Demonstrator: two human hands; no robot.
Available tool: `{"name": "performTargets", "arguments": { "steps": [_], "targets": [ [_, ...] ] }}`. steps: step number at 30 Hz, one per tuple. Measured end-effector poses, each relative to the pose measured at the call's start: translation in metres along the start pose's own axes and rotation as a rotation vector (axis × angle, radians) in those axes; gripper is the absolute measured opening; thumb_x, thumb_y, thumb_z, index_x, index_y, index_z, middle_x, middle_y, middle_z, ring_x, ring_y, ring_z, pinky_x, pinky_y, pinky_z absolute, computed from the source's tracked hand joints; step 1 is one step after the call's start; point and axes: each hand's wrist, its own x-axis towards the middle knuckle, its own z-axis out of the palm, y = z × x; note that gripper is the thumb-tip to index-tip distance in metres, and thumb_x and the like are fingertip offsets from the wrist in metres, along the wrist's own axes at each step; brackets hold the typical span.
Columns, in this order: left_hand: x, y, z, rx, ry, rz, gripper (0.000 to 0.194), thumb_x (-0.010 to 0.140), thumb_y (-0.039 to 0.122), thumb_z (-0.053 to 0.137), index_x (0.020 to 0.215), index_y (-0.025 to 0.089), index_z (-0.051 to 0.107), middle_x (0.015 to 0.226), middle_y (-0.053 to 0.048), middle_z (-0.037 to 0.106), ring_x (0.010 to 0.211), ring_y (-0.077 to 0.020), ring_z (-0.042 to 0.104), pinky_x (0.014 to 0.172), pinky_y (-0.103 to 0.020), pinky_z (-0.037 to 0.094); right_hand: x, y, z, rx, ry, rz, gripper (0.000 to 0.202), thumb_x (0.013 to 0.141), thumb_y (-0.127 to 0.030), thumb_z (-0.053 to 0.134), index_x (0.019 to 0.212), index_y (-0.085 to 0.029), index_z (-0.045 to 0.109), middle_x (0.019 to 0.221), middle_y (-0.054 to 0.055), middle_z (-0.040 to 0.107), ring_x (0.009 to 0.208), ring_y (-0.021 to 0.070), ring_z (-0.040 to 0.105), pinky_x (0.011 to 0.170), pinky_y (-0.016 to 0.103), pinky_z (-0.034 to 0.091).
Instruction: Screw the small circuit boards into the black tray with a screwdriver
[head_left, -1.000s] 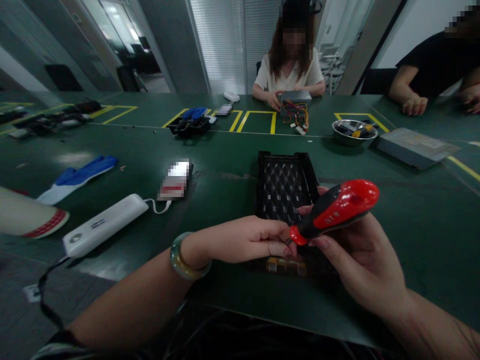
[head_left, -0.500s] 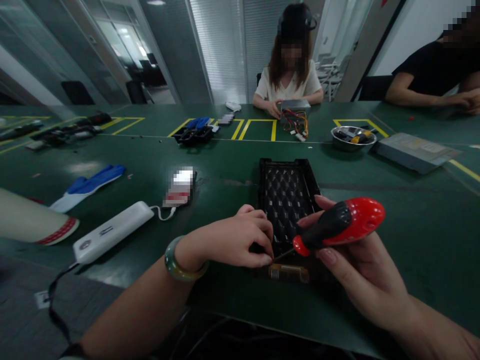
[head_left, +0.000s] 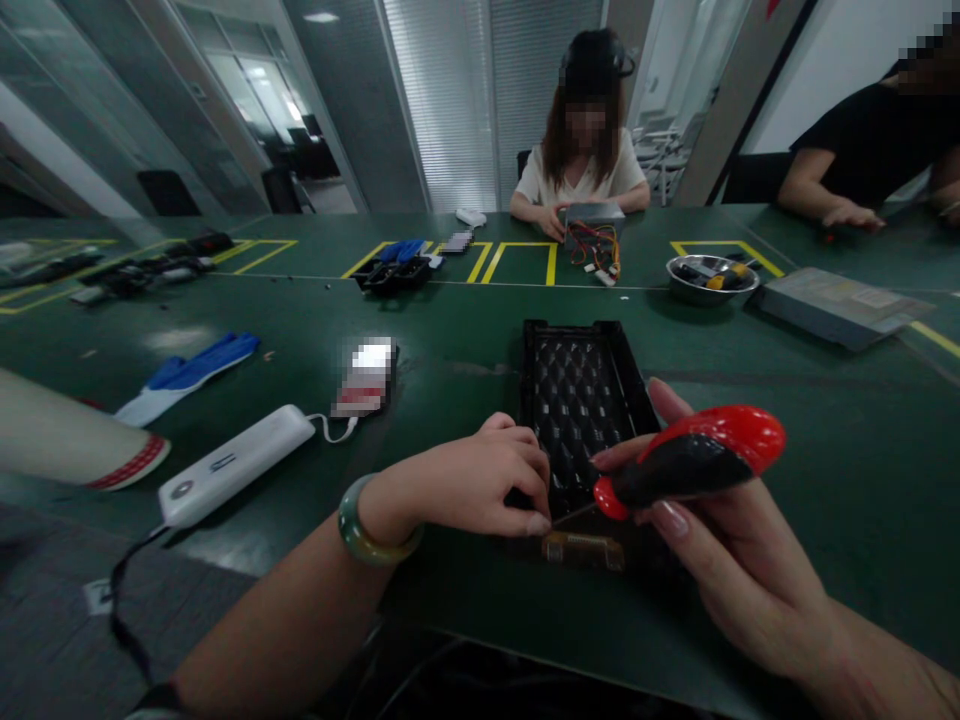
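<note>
A red and black screwdriver (head_left: 694, 460) lies slanted in my right hand (head_left: 757, 570), the fingers and thumb closed around its handle. Its thin shaft points left and down toward the thumb tip of my left hand (head_left: 487, 485). My left fingers are curled together at the near left edge of a black plastic tray-like casing (head_left: 574, 410) with a diamond-patterned floor. What they pinch, if anything, is hidden. Just below the shaft sits a small amber-brown strip (head_left: 585, 550) with fine contacts, at the near end of the casing.
Left on the green table (head_left: 450, 350) are a white power bank (head_left: 236, 465) cabled to a phone (head_left: 366, 378) and a blue-white glove (head_left: 191, 375). Farther back stand a metal bowl of tools (head_left: 712, 280), a grey panel (head_left: 844, 305) and a wired metal box (head_left: 594, 225) before a co-worker.
The screwdriver handle has turned in my right hand, showing more black on its near side. My left hand keeps its curled pose. At the far right, a co-worker's hands have moved apart.
</note>
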Motion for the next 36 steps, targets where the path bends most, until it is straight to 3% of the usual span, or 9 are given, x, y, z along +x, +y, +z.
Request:
{"name": "performTargets", "arguments": {
  "steps": [7, 11, 13, 17, 22, 26, 28, 33, 36],
  "targets": [
    [0.001, 0.000, -0.001, -0.023, -0.005, 0.018, 0.012, 0.090, 0.034, 0.071, 0.088, 0.024, 0.078, 0.095, 0.000, 0.076, 0.097, -0.0187, 0.060, 0.095, -0.037, 0.027, 0.004, -0.004, 0.001, -0.025, 0.078, -0.030, 0.067, 0.086, -0.026, 0.073, 0.146, -0.038, 0.046, 0.109, 0.002, 0.065, 0.093, 0.0169, 0.068, 0.081, 0.029, 0.063],
    [0.001, -0.001, 0.000, -0.016, -0.019, 0.007, 0.014, 0.090, 0.035, 0.071, 0.089, 0.023, 0.077, 0.096, -0.001, 0.076, 0.098, -0.0194, 0.060, 0.096, -0.037, 0.027, 0.007, -0.008, 0.000, 0.013, -0.041, -0.086, 0.053, 0.091, -0.020, 0.063, 0.139, -0.041, 0.053, 0.103, 0.000, 0.066, 0.082, 0.0133, 0.067, 0.065, 0.022, 0.061],
    [0.001, -0.001, 0.000, -0.008, -0.020, 0.004, 0.014, 0.090, 0.036, 0.071, 0.089, 0.023, 0.077, 0.096, -0.001, 0.076, 0.099, -0.0196, 0.060, 0.096, -0.037, 0.026, 0.007, -0.009, -0.001, -0.001, -0.057, -0.111, 0.052, 0.091, -0.020, 0.061, 0.138, -0.042, 0.052, 0.104, -0.001, 0.066, 0.085, 0.0129, 0.067, 0.068, 0.022, 0.061],
    [0.001, -0.001, 0.002, -0.012, -0.019, -0.001, 0.015, 0.090, 0.036, 0.071, 0.088, 0.023, 0.077, 0.096, -0.001, 0.075, 0.099, -0.0195, 0.060, 0.096, -0.037, 0.026, 0.006, -0.008, -0.002, -0.018, -0.025, -0.050, 0.065, 0.093, -0.024, 0.058, 0.152, -0.038, 0.036, 0.108, 0.002, 0.064, 0.089, 0.0142, 0.067, 0.076, 0.025, 0.061],
    [0.001, -0.001, 0.000, -0.017, -0.031, -0.008, 0.015, 0.091, 0.037, 0.070, 0.089, 0.023, 0.077, 0.097, -0.001, 0.076, 0.099, -0.0199, 0.060, 0.096, -0.037, 0.026, 0.007, -0.005, 0.001, 0.016, -0.004, -0.036, 0.065, 0.087, -0.024, 0.072, 0.145, -0.039, 0.047, 0.095, -0.001, 0.063, 0.082, 0.0139, 0.066, 0.072, 0.025, 0.059],
    [0.001, -0.002, 0.000, -0.015, -0.045, -0.007, 0.015, 0.092, 0.036, 0.069, 0.090, 0.024, 0.077, 0.097, -0.001, 0.075, 0.099, -0.0196, 0.060, 0.095, -0.037, 0.025, 0.007, -0.003, 0.001, 0.053, 0.016, -0.013, 0.069, 0.088, -0.022, 0.071, 0.149, -0.039, 0.042, 0.095, -0.001, 0.063, 0.082, 0.0131, 0.064, 0.069, 0.025, 0.058],
    [0.001, -0.002, 0.001, -0.005, -0.046, -0.010, 0.014, 0.092, 0.035, 0.069, 0.089, 0.024, 0.076, 0.096, 0.000, 0.075, 0.098, -0.0192, 0.060, 0.095, -0.037, 0.025, 0.007, -0.003, -0.001, 0.083, 0.105, -0.029, 0.063, 0.090, -0.022, 0.068, 0.148, -0.036, 0.045, 0.097, 0.001, 0.062, 0.083, 0.0140, 0.063, 0.068, 0.026, 0.056],
    [0.001, -0.003, 0.004, -0.009, -0.032, 0.005, 0.012, 0.094, 0.032, 0.065, 0.090, 0.026, 0.075, 0.095, 0.002, 0.075, 0.097, -0.0183, 0.059, 0.095, -0.037, 0.025, 0.015, 0.002, -0.009, 0.193, 0.509, -0.071, 0.035, 0.092, -0.027, 0.065, 0.127, -0.028, 0.065, 0.095, 0.005, 0.058, 0.078, 0.0164, 0.055, 0.059, 0.031, 0.047],
    [0.001, -0.002, 0.004, -0.010, -0.031, 0.017, 0.012, 0.095, 0.031, 0.064, 0.090, 0.025, 0.074, 0.094, 0.002, 0.075, 0.096, -0.0178, 0.059, 0.095, -0.037, 0.025, 0.019, 0.008, -0.010, 0.180, 0.539, 0.008, 0.028, 0.091, -0.028, 0.067, 0.119, -0.031, 0.067, 0.098, 0.004, 0.060, 0.076, 0.0164, 0.054, 0.064, 0.034, 0.046]
  ]
}}
